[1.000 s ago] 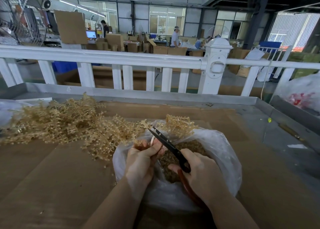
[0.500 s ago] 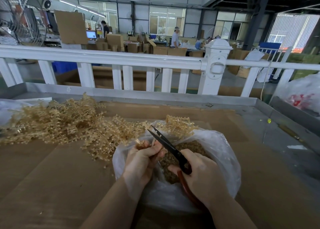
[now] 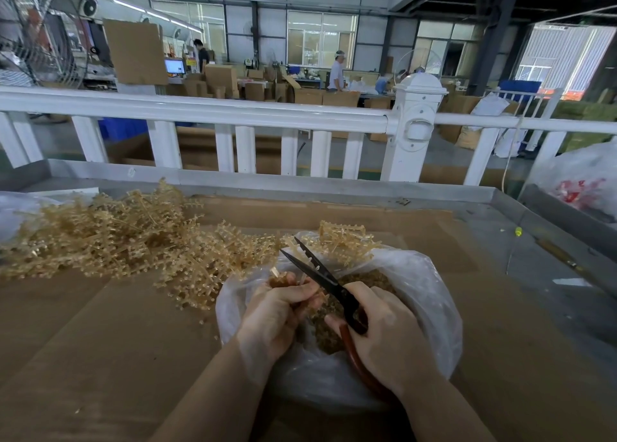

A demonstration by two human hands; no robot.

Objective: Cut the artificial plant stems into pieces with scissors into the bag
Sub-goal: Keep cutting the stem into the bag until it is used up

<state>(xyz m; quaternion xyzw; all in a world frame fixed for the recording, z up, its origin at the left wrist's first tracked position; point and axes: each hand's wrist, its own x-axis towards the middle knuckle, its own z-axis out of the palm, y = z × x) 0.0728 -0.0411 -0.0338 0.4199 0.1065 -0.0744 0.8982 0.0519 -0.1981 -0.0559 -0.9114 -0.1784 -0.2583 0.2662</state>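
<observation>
Left hand was curled around a short bundle of artificial plant stems, holding their pale ends up just over the mouth of the bag. Well out to the left of that hand, a wide heap of uncut stems sprawled across the cardboard-covered table, its nearest sprigs touching the bag's left edge. That heap was large, so by my judgement most of the cutting remained to be done. Just to the right of the left hand, the scissors stood with their dark blades parted, tips pointing up and away, the held stems right beside the blades. Below the blades, inside the bag, lay a brown mass of cut pieces, which suggested a fair amount had already been chopped. A small cluster of stems rested on the bag's far rim, beyond both hands. Further right, the right hand was wrapped around the scissors' reddish handles, fingers through the loops.
</observation>
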